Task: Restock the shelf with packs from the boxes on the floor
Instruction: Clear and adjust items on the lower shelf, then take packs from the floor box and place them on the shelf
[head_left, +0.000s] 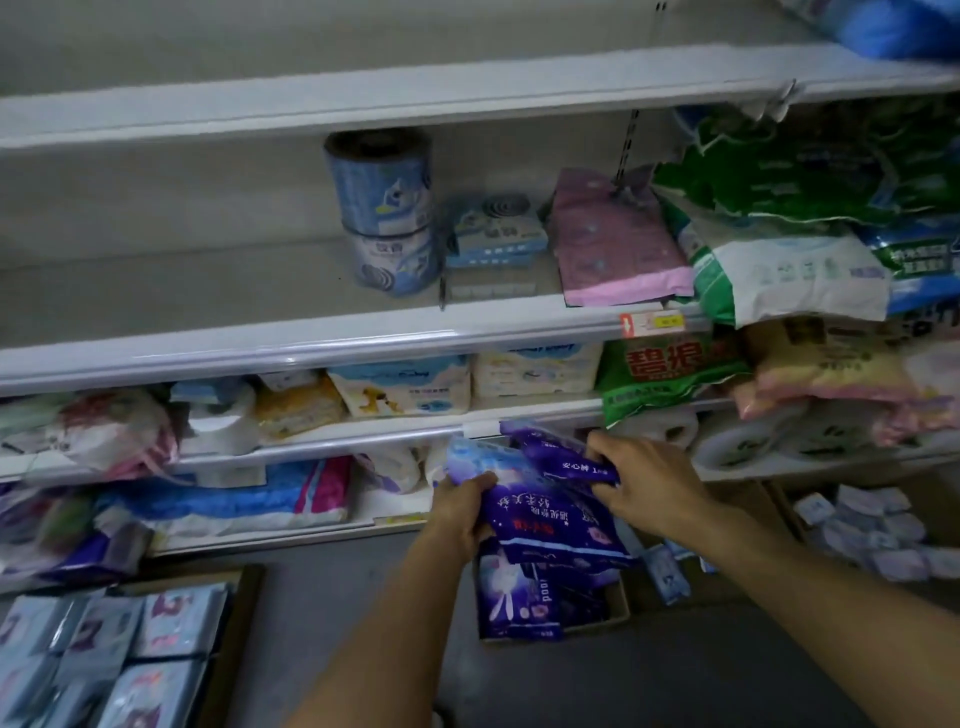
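**Purple packs held in both hands, shelf gap just ahead of the fingers**

Head view. Left hand (462, 506) grips the near-left edge of the purple packs (550, 514), fingers curled round the edge, thumb on top. Right hand (644, 483) pinches the upper pack (566, 457) at its right end, fingers curled over it. Packs sit between the two hands, long axis running left to right, tilted up toward the lower shelf (311, 441). The shelf edge lies just beyond the fingertips, above and ahead. Open box (540, 603) of more purple packs is directly beneath the hands.

Judgement: next move is a short push forward; right hand is nearer the shelf.
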